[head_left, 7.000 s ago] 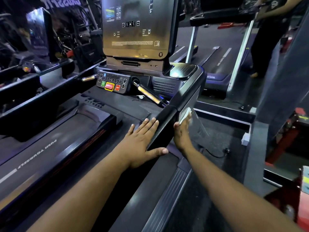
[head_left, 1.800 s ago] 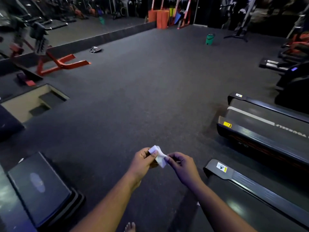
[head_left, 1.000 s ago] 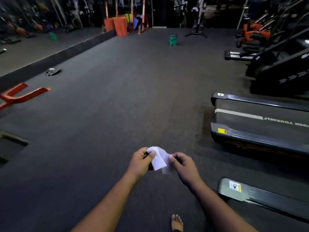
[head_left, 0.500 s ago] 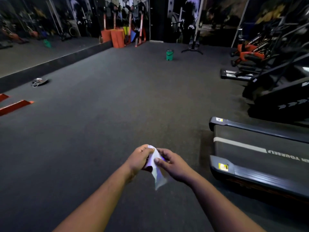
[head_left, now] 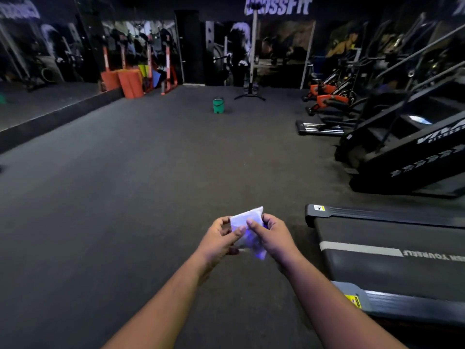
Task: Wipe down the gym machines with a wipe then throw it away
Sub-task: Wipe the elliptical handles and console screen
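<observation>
- While both hands meet low-centre over the dark floor (head_left: 125,197), the wipe (head_left: 247,219) sits between them: 1 white sheet, folded & crumpled, top edge standing up, lower part hanging past the palms w/ a bluish tint.
- Left hand (head_left: 219,238): fingers curled, pinching the wipe's left edge.
- Right hand (head_left: 273,235): thumb & fingers curled round the wipe's right side.
- Far left-centre: 2 orange pads (head_left: 125,83) leaning by the racks.
- Centre far: 1 green bin (head_left: 218,105) on the floor, well apart from the hands.
- Above it, wall sign (head_left: 278,5) reads "CrossFit".
- Right far: 2 orange bikes (head_left: 327,95).
- Right: 1 black stair machine (head_left: 407,152), lettering only partly legible, "VI…".
- Right near: 1 treadmill (head_left: 390,250), belt text upside down, partly readable "…YOURSELF"; 2 small stickers on its rails, too small to read.
</observation>
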Motion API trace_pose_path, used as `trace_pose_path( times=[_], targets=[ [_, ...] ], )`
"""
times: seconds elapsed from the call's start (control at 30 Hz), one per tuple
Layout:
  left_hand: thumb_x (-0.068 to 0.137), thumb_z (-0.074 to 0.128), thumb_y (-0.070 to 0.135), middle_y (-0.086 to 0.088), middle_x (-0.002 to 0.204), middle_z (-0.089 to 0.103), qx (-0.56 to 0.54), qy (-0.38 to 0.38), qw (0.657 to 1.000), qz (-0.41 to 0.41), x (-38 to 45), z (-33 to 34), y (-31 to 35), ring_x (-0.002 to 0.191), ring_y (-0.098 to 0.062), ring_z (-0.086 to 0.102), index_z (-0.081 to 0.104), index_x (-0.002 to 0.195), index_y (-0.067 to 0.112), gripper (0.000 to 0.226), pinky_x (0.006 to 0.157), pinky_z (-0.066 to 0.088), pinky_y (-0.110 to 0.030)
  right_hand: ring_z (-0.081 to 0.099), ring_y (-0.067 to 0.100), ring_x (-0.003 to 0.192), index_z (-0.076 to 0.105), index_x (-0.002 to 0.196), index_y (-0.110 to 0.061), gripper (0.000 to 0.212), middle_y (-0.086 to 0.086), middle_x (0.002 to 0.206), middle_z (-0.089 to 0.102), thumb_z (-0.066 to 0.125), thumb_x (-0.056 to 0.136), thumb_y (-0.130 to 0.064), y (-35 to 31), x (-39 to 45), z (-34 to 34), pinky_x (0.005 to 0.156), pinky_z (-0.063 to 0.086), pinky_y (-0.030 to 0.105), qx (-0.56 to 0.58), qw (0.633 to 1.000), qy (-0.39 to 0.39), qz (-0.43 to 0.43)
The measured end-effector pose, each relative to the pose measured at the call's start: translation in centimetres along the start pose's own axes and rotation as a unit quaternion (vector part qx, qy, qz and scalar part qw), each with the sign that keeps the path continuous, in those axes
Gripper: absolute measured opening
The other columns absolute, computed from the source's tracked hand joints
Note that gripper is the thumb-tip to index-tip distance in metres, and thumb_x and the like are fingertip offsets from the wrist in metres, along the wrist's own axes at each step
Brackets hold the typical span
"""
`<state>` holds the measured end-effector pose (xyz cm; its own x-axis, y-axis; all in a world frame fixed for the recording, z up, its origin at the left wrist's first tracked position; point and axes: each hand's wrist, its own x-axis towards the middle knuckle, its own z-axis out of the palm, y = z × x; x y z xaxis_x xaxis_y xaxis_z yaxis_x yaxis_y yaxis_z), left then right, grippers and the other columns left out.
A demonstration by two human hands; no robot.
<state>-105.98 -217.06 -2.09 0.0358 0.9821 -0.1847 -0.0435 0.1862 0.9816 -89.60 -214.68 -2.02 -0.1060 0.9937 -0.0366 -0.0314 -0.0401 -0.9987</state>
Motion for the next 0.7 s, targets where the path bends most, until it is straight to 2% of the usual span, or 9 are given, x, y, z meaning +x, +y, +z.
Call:
trace_pose_path(
  times=[0.07, 0.13, 0.27, 0.33, 0.4, 0.5, 0.57, 0.6, 0.7],
  targets=[
    [0.094, 0.071, 0.013, -0.008, 0.099, 0.074, 0.01, 0.003, 1.0, 0.027, 4.6, 0.0, 0.7, 0.08, -0.014, 0.068, 0.049, 0.13, 0.015, 0.042, 0.064, 0.053, -0.028, 0.067, 0.018, 0.075, 0.068, 0.102, 0.007, 0.017, 0.016, 0.091, 0.075, 0.069, 0.093, -0.008, -0.1, 3.8, -0.5, 0.064, 0.054, 0.027, 0.049, 0.999, 0.007, 0.014],
    [0.094, 0.071, 0.008, -0.012, 0.086, 0.073, 0.029, 0.008, 0.998, 0.059, 10.0, 0.1, 0.9, 0.077, -0.016, 0.063, 0.049, 0.132, 0.014, 0.045, 0.067, 0.05, -0.029, 0.071, 0.02, 0.08, 0.065, 0.111, 0.007, 0.022, 0.022, 0.102, 0.074, 0.068, 0.091, -0.001, 0.2, 8.1, -1.6, 0.068, 0.057, 0.026, 0.105, 0.994, 0.016, 0.023],
    [0.086, 0.073, 0.015, -0.022, 0.085, 0.073, 0.05, -0.001, 0.994, 0.097, 18.2, 0.4, 2.0, 0.077, -0.019, 0.062, 0.055, 0.128, 0.019, 0.046, 0.072, 0.048, -0.032, 0.073, 0.021, 0.074, 0.06, 0.119, 0.0, 0.031, 0.028, 0.103, 0.073, 0.067, 0.09, 0.005, 1.1, 15.4, -4.0, 0.061, 0.057, 0.027, 0.129, 0.991, 0.039, 0.016],
    [0.091, 0.072, 0.005, -0.009, 0.084, 0.074, 0.055, -0.001, 0.993, 0.108, 23.1, 0.8, 2.1, 0.076, -0.013, 0.064, 0.06, 0.125, 0.017, 0.038, 0.071, 0.051, -0.027, 0.071, 0.023, 0.071, 0.056, 0.124, -0.004, 0.036, 0.028, 0.096, 0.073, 0.068, 0.09, 0.004, 2.3, 20.3, -5.4, 0.06, 0.056, 0.029, 0.1, 0.993, 0.058, 0.012],
    [0.094, 0.067, -0.003, 0.0, 0.09, 0.075, 0.067, -0.004, 0.992, 0.104, 28.0, 1.3, 2.9, 0.079, -0.007, 0.066, 0.065, 0.12, 0.013, 0.031, 0.073, 0.053, -0.022, 0.068, 0.023, 0.072, 0.053, 0.128, -0.009, 0.044, 0.026, 0.091, 0.073, 0.07, 0.09, 0.003, 3.0, 25.6, -6.8, 0.066, 0.054, 0.032, 0.063, 0.995, 0.074, -0.004],
    [0.092, 0.068, -0.004, -0.002, 0.096, 0.076, 0.115, -0.014, 0.988, 0.104, 35.0, 1.8, 4.3, 0.084, -0.007, 0.066, 0.069, 0.119, 0.01, 0.03, 0.077, 0.054, -0.021, 0.062, 0.02, 0.073, 0.053, 0.13, -0.021, 0.05, 0.026, 0.082, 0.068, 0.072, 0.089, 0.001, 3.0, 33.1, -8.8, 0.072, 0.049, 0.032, 0.015, 0.996, 0.068, -0.048],
    [0.09, 0.071, -0.004, -0.002, 0.099, 0.076, 0.147, -0.005, 0.983, 0.108, 39.3, 1.8, 5.4, 0.086, -0.006, 0.067, 0.071, 0.117, 0.011, 0.031, 0.079, 0.055, -0.021, 0.058, 0.018, 0.071, 0.055, 0.129, -0.022, 0.048, 0.025, 0.079, 0.066, 0.072, 0.087, -0.003, 2.3, 37.3, -9.8, 0.069, 0.048, 0.029, -0.001, 0.996, 0.06, -0.067],
    [0.089, 0.073, -0.003, 0.001, 0.098, 0.077, 0.162, -0.001, 0.98, 0.111, 41.1, 1.7, 5.9, 0.085, -0.003, 0.067, 0.072, 0.116, 0.014, 0.032, 0.078, 0.055, -0.02, 0.057, 0.016, 0.072, 0.058, 0.127, -0.022, 0.045, 0.019, 0.077, 0.066, 0.072, 0.087, -0.005, 2.0, 39.1, -10.1, 0.069, 0.048, 0.027, -0.008, 0.995, 0.059, -0.074],
    [0.086, 0.078, 0.004, 0.01, 0.094, 0.076, 0.226, 0.016, 0.966, 0.127, 47.6, 1.5, 7.0, 0.076, 0.005, 0.064, 0.075, 0.114, 0.019, 0.031, 0.075, 0.053, -0.019, 0.063, 0.009, 0.081, 0.071, 0.113, -0.02, 0.032, 0.002, 0.092, 0.074, 0.073, 0.088, -0.001, 1.5, 45.4, -11.3, 0.077, 0.051, 0.027, -0.038, 0.996, 0.036, -0.074]
  ],
)
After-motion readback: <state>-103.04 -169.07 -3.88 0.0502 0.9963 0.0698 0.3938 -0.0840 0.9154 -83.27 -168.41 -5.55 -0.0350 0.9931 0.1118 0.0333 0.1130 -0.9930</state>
